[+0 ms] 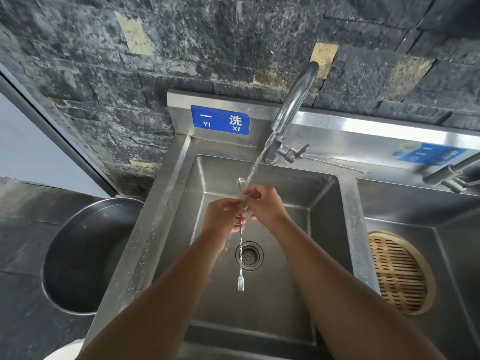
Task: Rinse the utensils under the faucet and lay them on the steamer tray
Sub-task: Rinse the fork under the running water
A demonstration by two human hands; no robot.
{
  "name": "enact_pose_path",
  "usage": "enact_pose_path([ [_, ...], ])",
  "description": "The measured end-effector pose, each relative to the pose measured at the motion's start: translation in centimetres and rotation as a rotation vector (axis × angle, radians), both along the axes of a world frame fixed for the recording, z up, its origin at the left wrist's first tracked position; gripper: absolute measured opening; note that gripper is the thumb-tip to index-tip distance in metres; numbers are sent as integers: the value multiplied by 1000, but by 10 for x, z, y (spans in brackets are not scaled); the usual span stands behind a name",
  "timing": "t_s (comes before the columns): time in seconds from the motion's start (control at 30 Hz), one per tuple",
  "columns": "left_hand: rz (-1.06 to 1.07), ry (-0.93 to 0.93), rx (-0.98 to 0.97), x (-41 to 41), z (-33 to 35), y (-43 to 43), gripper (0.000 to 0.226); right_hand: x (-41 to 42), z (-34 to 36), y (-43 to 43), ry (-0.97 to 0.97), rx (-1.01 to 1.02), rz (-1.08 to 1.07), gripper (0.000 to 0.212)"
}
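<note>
A long thin metal fork with a twisted stem hangs tines down over the left sink basin. My left hand and my right hand both pinch its upper end, where the water stream from the faucet lands. The round bamboo steamer tray lies in the right basin with nothing on it.
A drain strainer sits in the basin floor below the fork. A large dark metal pot stands on the floor left of the sink. A second tap handle juts in at the right. A dark stone wall is behind.
</note>
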State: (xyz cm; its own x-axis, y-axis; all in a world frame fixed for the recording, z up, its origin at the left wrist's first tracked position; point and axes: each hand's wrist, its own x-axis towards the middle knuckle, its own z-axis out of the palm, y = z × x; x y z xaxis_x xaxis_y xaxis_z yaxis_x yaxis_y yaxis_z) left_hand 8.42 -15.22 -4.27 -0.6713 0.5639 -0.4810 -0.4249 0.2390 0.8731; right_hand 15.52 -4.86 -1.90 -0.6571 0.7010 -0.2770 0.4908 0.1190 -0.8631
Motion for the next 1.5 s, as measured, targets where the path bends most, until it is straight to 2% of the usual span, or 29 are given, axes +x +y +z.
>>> enact_pose_path([
  [0.1, -29, 37, -5, 0, -1, -1, 25, -3, 1, 1, 24, -34, 25, 8],
  [0.23, -42, 31, 22, 1, 2, 0, 28, -4, 2, 4, 90, -83, 30, 11],
  [0.43, -9, 10, 44, 0, 0, 4, 15, -12, 6, 8, 200, -211, 48, 44],
  [0.63, 19, 26, 98, -1, -3, -3, 12, -22, 10, 13, 283, -210, 56, 17],
  [0.73, -11, 79, 122, 0, 0, -2, 14, -26, 17, 17, 304, -194, -34, 26],
  [0.87, -19, 42, 138, 4, 3, 0, 19, -28, 24, 22, 319, -170, -144, 38],
  [0.97, -9, 47, 141, 2, 8, 5, 18, -26, 22, 18, 329, -208, -127, 27],
  [1.03, -7, 62, 151, 0, 12, 10, 26, -24, 17, 14, 306, -180, -94, 22],
  [1.13, 25, 67, 145, -1, 16, 20, 24, -21, 13, 15, 302, -114, -128, 12],
  [1.3, 24, 164, 142, 1, 27, 34, 31, -17, 23, 23, 284, -54, -109, 25],
  [1.4, -29, 209, 168, 4, 35, 39, 34, -17, 33, 31, 304, -98, -127, 20],
  [1.5, -73, 216, 199, 7, 40, 38, 36, -19, 44, 37, 346, -151, -91, 23],
])
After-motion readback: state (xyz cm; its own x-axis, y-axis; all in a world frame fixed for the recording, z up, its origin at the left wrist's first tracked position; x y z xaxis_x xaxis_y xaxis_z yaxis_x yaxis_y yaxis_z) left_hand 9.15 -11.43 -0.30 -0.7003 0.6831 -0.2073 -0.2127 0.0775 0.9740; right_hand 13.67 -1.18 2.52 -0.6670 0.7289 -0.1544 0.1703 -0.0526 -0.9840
